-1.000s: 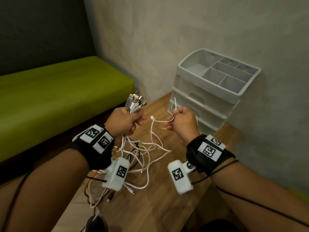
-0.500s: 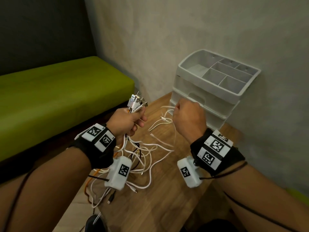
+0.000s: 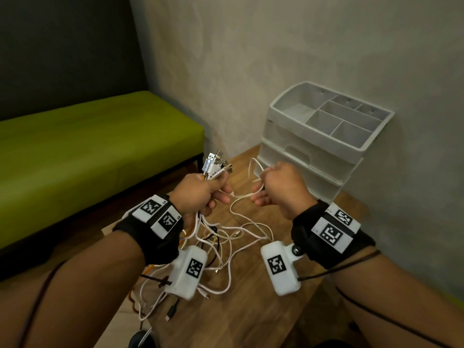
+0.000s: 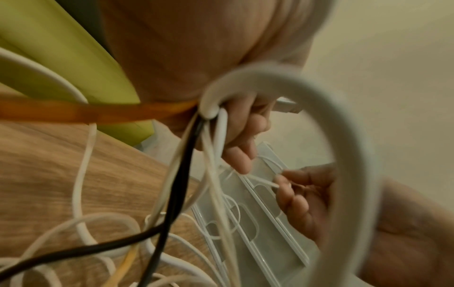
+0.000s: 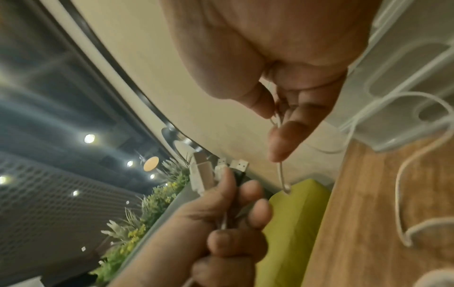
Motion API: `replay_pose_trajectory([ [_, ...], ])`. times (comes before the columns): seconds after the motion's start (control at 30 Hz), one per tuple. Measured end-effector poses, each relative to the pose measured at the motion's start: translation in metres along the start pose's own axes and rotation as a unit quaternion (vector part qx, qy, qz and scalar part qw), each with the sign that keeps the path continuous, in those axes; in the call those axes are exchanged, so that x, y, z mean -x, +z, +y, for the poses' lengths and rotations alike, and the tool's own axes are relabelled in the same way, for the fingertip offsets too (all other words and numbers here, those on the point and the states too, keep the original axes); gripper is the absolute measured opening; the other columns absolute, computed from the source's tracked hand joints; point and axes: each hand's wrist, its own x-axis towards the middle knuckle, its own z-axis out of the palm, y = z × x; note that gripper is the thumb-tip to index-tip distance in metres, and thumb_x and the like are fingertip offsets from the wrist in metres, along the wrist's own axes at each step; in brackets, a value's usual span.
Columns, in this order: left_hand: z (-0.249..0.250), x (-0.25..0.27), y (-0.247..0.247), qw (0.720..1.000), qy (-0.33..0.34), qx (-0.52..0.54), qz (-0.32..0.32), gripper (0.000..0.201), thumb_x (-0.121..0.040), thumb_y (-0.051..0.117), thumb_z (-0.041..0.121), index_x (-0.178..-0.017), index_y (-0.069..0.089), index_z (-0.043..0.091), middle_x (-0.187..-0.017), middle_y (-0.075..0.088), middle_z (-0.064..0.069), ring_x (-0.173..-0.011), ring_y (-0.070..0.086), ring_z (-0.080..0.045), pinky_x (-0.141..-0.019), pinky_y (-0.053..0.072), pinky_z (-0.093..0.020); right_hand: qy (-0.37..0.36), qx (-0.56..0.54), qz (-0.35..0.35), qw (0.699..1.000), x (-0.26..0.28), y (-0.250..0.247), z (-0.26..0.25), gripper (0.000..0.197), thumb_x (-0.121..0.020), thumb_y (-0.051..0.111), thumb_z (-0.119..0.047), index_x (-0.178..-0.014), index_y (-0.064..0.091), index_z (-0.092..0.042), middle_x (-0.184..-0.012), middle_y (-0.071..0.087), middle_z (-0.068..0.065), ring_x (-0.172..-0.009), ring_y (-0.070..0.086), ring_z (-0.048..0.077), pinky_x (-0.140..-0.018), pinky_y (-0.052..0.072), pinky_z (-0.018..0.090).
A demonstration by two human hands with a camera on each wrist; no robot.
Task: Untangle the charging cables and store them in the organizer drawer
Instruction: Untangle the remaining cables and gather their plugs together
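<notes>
My left hand (image 3: 200, 194) grips a bunch of cable plugs (image 3: 216, 165), their USB ends sticking up above the fist. White, black and orange cables (image 3: 226, 237) hang from it in a tangle onto the wooden table (image 3: 251, 310). In the left wrist view the cables (image 4: 196, 155) run down from my curled fingers. My right hand (image 3: 278, 189) pinches one thin white cable (image 3: 253, 172), looped above the fist; the right wrist view shows that cable (image 5: 281, 170) trailing from my fingertips. The white drawer organizer (image 3: 313, 151) stands just behind the right hand, its drawers closed.
A green cushioned bench (image 3: 88, 146) runs along the left beside the table. The organizer's top tray (image 3: 331, 121) has several empty compartments and backs against the grey wall. Loose cable ends (image 3: 170, 312) hang over the table's near left edge.
My right hand went toward the organizer drawing the thin white cable, then came back toward the left hand. My left hand stayed put with the plug bunch.
</notes>
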Motion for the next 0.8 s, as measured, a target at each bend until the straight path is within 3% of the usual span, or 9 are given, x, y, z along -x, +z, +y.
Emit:
replay_pose_trajectory([
  [0.1,0.000,-0.002,0.003,0.999,-0.005,0.028,0.024,0.033,-0.091,0.062,0.040,-0.080,0.065,0.009,-0.076,0.069,-0.015,-0.046,0.043,-0.012,-0.034,0.026,-0.016,0.009,-0.112,-0.022,0.993,0.006,0.005,-0.007,0.015,-0.099,0.033,-0.003,-0.106,0.046,0.000,-0.072,0.061,0.017,-0.046,0.061,0.025,-0.044,0.051,0.029],
  [0.2,0.000,-0.004,0.001,0.997,-0.015,0.056,0.049,0.039,-0.091,0.060,0.042,-0.078,0.063,0.006,-0.071,0.069,-0.014,-0.043,0.043,-0.011,-0.033,0.026,-0.015,0.015,-0.181,-0.025,0.983,0.009,0.006,-0.010,0.018,-0.097,0.032,0.002,-0.087,0.046,0.001,-0.071,0.059,0.019,-0.055,0.061,0.028,-0.055,0.053,0.034],
  [0.3,0.003,-0.003,-0.006,0.997,-0.022,0.073,0.023,0.043,-0.093,0.056,0.045,-0.089,0.066,0.003,-0.076,0.069,-0.012,-0.040,0.041,-0.006,-0.033,0.026,-0.015,0.031,-0.242,-0.069,0.967,0.011,0.010,-0.011,0.018,-0.099,0.031,0.001,-0.110,0.045,0.002,-0.080,0.060,0.018,-0.058,0.067,0.026,-0.053,0.059,0.031],
  [0.37,0.004,-0.002,-0.009,0.996,-0.015,0.086,-0.005,0.040,-0.094,0.054,0.044,-0.096,0.066,0.005,-0.078,0.070,-0.010,-0.042,0.040,-0.006,-0.033,0.026,-0.014,0.052,-0.241,-0.103,0.964,0.013,0.015,-0.010,0.021,-0.100,0.031,0.000,-0.113,0.046,0.005,-0.084,0.062,0.020,-0.066,0.070,0.029,-0.059,0.060,0.033],
  [0.43,0.005,-0.001,-0.011,0.995,-0.002,0.099,-0.022,0.035,-0.094,0.055,0.040,-0.098,0.066,0.007,-0.075,0.069,-0.006,-0.043,0.039,-0.006,-0.033,0.024,-0.014,0.059,-0.223,-0.129,0.964,0.017,0.020,-0.009,0.018,-0.100,0.033,0.001,-0.099,0.049,0.007,-0.084,0.063,0.020,-0.073,0.070,0.032,-0.064,0.060,0.033],
  [0.6,0.003,0.001,-0.008,0.995,0.020,0.092,-0.014,0.027,-0.096,0.055,0.029,-0.081,0.057,0.007,-0.068,0.059,-0.002,-0.044,0.041,-0.006,-0.033,0.024,-0.015,0.075,-0.199,-0.129,0.969,0.024,0.031,-0.004,0.010,-0.093,0.048,0.007,-0.088,0.047,-0.002,-0.090,0.065,0.022,-0.071,0.069,0.034,-0.064,0.060,0.038],
  [0.67,0.001,0.001,-0.006,0.996,0.028,0.081,-0.017,0.030,-0.098,0.053,0.027,-0.076,0.055,0.008,-0.064,0.056,-0.004,-0.045,0.042,-0.007,-0.033,0.025,-0.016,-0.008,-0.035,-0.044,0.998,0.017,0.031,0.006,0.023,-0.086,0.060,-0.002,-0.087,0.043,-0.017,-0.098,0.063,0.017,-0.072,0.070,0.032,-0.064,0.060,0.044],
  [0.7,0.000,0.001,-0.005,0.996,0.033,0.080,-0.019,0.030,-0.099,0.052,0.027,-0.075,0.055,0.008,-0.063,0.055,-0.005,-0.046,0.042,-0.008,-0.034,0.026,-0.017,-0.098,0.092,0.008,0.991,0.013,0.031,0.012,0.024,-0.083,0.063,-0.009,-0.087,0.042,-0.021,-0.096,0.061,0.010,-0.074,0.067,0.026,-0.064,0.058,0.042],
  [0.8,0.000,0.000,-0.006,0.995,0.047,0.083,-0.014,0.028,-0.099,0.052,0.025,-0.075,0.054,0.009,-0.061,0.053,-0.005,-0.046,0.043,-0.008,-0.035,0.028,-0.017,-0.349,0.343,0.120,0.864,0.017,0.028,0.023,0.023,-0.081,0.063,-0.037,-0.094,0.053,-0.021,-0.102,0.047,0.000,-0.091,0.046,0.017,-0.074,0.042,0.032],
])
